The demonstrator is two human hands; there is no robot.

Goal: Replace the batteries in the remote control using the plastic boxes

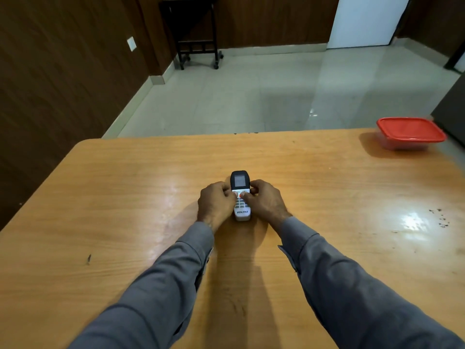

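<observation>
A small white plastic remote control with a dark top end and a grey display [240, 197] lies face up near the middle of the glossy orange-brown wooden table [125, 185], its length running away from the person. Both hands close around it from the sides: the left hand [216, 203] has its fingers curled against the left edge, the right hand [265, 201] has its fingers curled against the right edge, and both thumbs rest on the buttons just below the display. The remote looks light and rigid, a hard smooth shell that would likely slide easily on this polished top, so a hold on the long side edges seems the safest. To reach the batteries it will probably need turning over, since no cover shows on this face. The display window looks like the part most worth sparing from knocks. The word VOLTAS is printed in dark letters near the end closest to the person; the button markings are too small to read. A clear plastic box with a red lid [410, 133] sits well apart at the far right corner of the table, closed, with no legible label.
</observation>
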